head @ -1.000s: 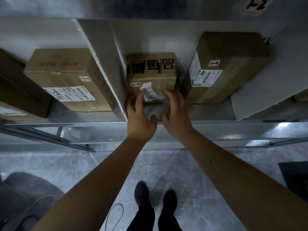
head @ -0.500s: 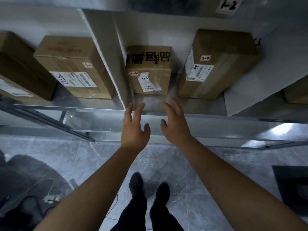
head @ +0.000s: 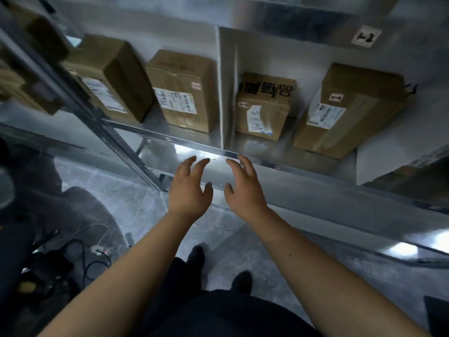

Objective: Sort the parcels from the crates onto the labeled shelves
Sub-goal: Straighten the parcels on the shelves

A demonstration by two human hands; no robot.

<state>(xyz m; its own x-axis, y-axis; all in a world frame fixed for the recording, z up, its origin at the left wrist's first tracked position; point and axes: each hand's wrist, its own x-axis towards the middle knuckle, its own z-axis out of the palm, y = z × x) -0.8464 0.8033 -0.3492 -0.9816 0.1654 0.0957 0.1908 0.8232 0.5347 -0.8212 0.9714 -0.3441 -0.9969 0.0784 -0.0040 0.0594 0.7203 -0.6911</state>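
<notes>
A small parcel [head: 263, 107] printed with black characters stands on the shelf [head: 255, 152] just right of the divider [head: 221, 93], set back from the front edge, with a larger box [head: 349, 108] to its right under a "1-2" tag [head: 366, 36]. Both hands, which touched the parcel a second ago, have drawn back below the shelf's front edge: the left hand [head: 188, 190] and right hand [head: 244, 188] hang side by side, fingers spread, holding nothing. Two more boxes [head: 184, 91] stand left of the divider.
</notes>
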